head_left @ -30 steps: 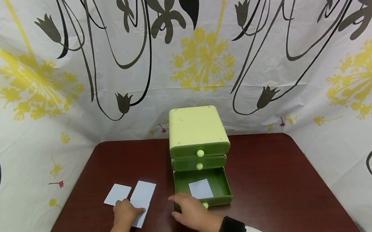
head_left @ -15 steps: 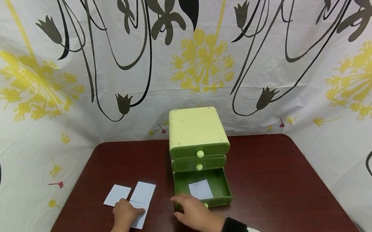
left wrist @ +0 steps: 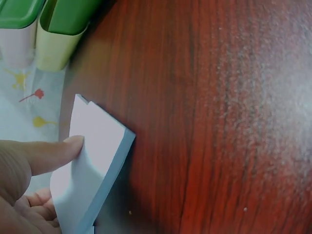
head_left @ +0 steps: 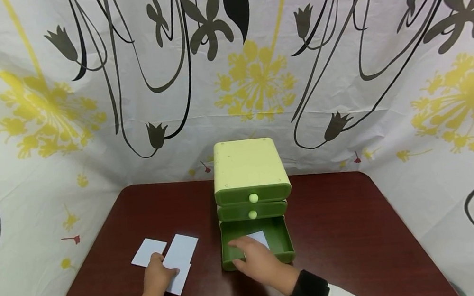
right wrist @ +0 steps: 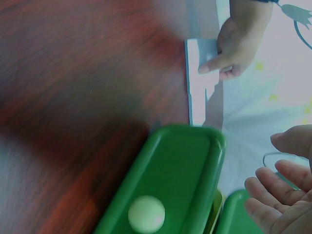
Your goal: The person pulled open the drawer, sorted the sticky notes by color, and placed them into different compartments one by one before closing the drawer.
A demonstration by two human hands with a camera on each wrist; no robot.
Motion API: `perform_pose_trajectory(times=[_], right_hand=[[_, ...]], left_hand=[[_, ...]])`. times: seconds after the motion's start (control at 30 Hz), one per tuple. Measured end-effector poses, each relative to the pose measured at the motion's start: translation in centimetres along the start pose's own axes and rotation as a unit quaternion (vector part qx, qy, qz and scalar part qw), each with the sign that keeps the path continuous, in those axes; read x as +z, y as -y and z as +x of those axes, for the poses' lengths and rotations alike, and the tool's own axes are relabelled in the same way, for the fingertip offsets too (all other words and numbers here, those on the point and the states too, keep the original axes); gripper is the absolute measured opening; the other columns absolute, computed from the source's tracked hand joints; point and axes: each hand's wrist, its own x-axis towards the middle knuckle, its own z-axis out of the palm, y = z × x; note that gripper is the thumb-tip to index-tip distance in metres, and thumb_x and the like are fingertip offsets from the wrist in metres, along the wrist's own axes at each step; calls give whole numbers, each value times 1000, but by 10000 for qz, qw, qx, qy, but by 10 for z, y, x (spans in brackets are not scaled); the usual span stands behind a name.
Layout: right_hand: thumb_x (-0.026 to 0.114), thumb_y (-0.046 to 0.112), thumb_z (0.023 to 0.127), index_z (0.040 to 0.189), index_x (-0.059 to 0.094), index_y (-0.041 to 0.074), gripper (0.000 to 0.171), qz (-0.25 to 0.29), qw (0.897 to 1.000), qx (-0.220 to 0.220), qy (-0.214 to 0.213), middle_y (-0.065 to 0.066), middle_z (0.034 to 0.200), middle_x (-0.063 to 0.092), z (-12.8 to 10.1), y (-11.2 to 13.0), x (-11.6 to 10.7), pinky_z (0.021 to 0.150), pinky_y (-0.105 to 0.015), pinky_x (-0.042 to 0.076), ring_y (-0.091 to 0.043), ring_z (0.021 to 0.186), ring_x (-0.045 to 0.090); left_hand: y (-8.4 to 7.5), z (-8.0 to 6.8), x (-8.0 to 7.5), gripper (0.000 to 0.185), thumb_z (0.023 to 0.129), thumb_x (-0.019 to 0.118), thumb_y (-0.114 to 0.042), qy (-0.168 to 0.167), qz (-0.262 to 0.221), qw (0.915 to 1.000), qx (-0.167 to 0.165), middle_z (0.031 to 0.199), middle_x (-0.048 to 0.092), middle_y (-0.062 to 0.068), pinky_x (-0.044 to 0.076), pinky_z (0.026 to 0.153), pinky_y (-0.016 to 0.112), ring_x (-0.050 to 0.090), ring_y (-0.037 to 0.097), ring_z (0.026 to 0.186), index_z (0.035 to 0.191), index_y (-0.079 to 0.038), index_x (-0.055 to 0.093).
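Observation:
My left hand [head_left: 156, 277] grips a white rectangular block [head_left: 178, 281] at the left, its thumb on the top face and fingers at the side. In the left wrist view the block [left wrist: 92, 161] shows a thick edge. Another white block [head_left: 181, 249] adjoins its far end, slightly offset; a third white block [head_left: 149, 250] lies left of them. My right hand [head_left: 258, 258] hovers over the pulled-out bottom drawer [head_left: 279, 244], its fingers relaxed and holding nothing. A white square [head_left: 261, 236] in the drawer is partly hidden behind this hand.
The small chest [head_left: 249, 163] has a pale yellow top and green drawers with round knobs. It stands on a dark red-brown table [head_left: 339, 228]. Patterned white cloth [head_left: 256, 84] hangs behind and at both sides.
My right hand has moved right and forward over the open drawer and now covers part of the white square. My left hand stays at the blocks; the near two sit slightly more offset.

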Motion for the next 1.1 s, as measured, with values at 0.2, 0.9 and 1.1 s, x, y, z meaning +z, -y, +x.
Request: perform_pose_trajectory(times=[0.2, 0.9, 1.1], right_hand=[[68, 11, 89, 128, 59, 0, 42, 297, 9991, 223, -192, -14, 125, 60, -15, -21, -23, 93, -46, 49, -30, 117, 57], [71, 8, 86, 127, 59, 3, 43, 430, 9908, 1024, -770, -13, 123, 61, -61, -55, -54, 87, -45, 52, -31, 113, 58], [71, 7, 85, 126, 59, 2, 44, 419, 9894, 1118, -827, -12, 120, 62, -70, -58, -52, 78, -38, 54, -28, 101, 62]], left_hand=[[-6, -1, -10, 37, 76, 77, -1, 254, -600, 9977, 165, 87, 59, 24, 48, 72, 46, 56, 33, 82, 99, 13, 53], [-115, -8, -8, 21, 86, 72, -10, 607, -814, 9859, 1333, 93, 60, 11, 49, 69, 37, 55, 23, 84, 100, 1, 60], [-134, -4, 19, 18, 86, 72, -9, 673, -959, 9805, 1578, 91, 58, 7, 47, 70, 35, 53, 21, 83, 98, -2, 61]])
